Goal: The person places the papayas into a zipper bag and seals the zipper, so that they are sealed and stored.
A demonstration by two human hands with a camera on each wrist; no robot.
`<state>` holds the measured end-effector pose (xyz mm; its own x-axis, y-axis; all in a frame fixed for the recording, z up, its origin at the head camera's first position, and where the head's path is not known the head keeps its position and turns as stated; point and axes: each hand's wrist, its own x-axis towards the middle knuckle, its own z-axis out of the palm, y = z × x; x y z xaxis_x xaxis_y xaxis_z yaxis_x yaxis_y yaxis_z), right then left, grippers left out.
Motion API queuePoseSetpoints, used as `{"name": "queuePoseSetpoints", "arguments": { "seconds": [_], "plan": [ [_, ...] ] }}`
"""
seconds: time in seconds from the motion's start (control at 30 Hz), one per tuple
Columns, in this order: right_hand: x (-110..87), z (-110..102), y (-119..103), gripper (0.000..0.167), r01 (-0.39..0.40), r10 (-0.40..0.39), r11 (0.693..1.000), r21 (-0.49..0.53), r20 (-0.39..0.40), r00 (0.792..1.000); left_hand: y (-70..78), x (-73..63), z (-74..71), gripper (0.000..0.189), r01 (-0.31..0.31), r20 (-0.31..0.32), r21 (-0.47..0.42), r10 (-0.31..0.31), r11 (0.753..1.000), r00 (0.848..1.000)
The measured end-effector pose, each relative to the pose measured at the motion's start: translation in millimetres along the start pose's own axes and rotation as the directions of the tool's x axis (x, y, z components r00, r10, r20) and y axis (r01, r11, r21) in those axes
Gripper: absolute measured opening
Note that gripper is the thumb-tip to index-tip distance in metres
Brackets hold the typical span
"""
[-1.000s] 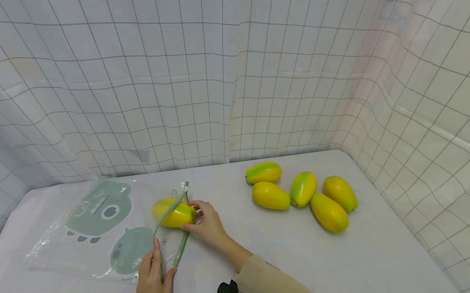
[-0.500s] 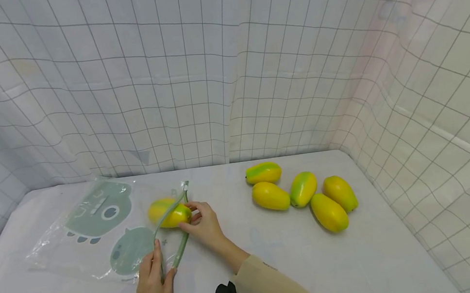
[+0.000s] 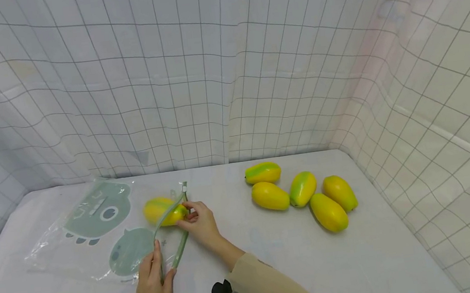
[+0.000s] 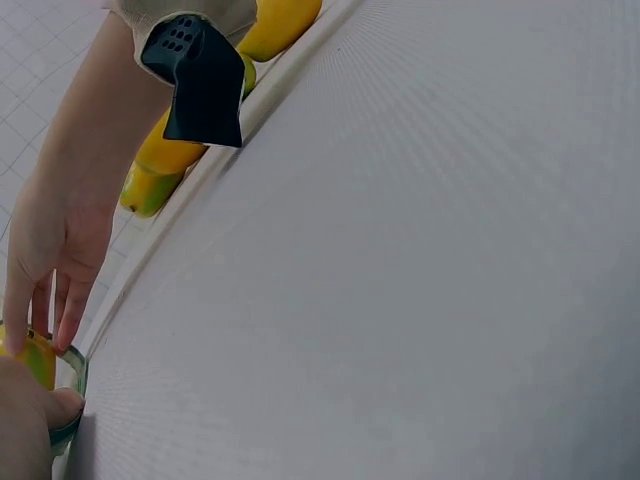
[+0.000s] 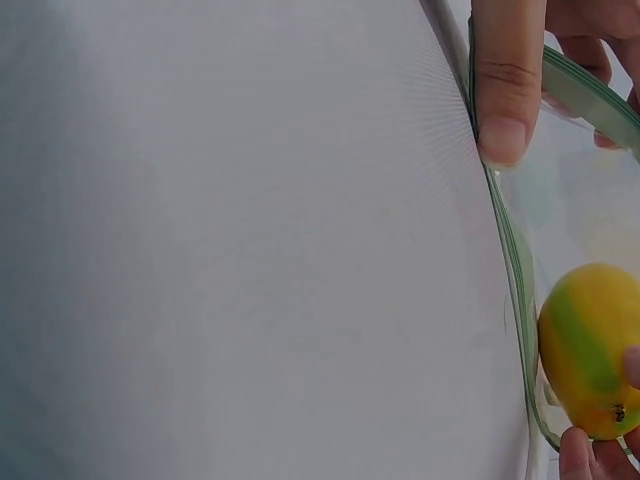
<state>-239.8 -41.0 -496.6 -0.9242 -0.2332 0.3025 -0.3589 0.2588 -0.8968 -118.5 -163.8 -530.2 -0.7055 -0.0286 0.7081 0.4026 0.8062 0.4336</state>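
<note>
A clear plastic zip bag (image 3: 131, 249) with pale green cartoon animals and a green zip edge lies flat on the left of the table. My left hand (image 3: 152, 286) holds its mouth apart at the near corner; in the right wrist view the left thumb (image 5: 508, 90) presses the lower lip while fingers lie by the upper one. A yellow-green papaya (image 3: 159, 211) is mostly inside the mouth, under the upper zip strip. My right hand (image 3: 202, 224) grips its stem end with thumb and fingers, right at the opening. The left wrist view shows that right hand (image 4: 65, 230) from low down.
Several more papayas (image 3: 270, 196) lie loosely grouped on the right half of the white-covered table (image 3: 390, 264). A gridded white curtain (image 3: 228, 93) encloses the back and sides. A black device (image 3: 221, 291) sits on the right wrist by the beige sleeve (image 3: 269, 284).
The right hand has moved left, sliding the papaya a little deeper into the bag. The left hand stays at the bag's mouth.
</note>
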Motion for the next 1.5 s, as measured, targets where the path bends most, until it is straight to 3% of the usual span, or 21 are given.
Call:
{"name": "queuePoseSetpoints", "arguments": {
  "seconds": [0.57,0.97,1.33,1.5],
  "plan": [
    [3.5,13.6,-0.1,0.041,-0.101,0.108,0.992,0.077,-0.097,0.989,-0.4,0.6,1.9,0.094,-0.018,-0.01,-0.013,0.018,1.0,1.0],
    [3.2,19.6,-2.6,0.04,-0.178,0.199,0.967,0.182,-0.107,0.974,0.8,1.2,0.7,0.092,-0.012,0.005,-0.006,0.012,1.0,1.0],
    [2.9,23.6,-3.2,0.032,-0.142,0.173,0.963,0.227,-0.123,0.977,0.9,1.6,0.4,0.09,-0.017,0.006,-0.006,0.017,1.0,1.0],
    [-1.9,16.3,-20.4,0.031,-0.129,0.161,0.962,0.242,-0.116,0.98,2.1,1.4,0.1,0.093,-0.012,0.005,0.004,0.012,1.0,1.0]
  ]
}}
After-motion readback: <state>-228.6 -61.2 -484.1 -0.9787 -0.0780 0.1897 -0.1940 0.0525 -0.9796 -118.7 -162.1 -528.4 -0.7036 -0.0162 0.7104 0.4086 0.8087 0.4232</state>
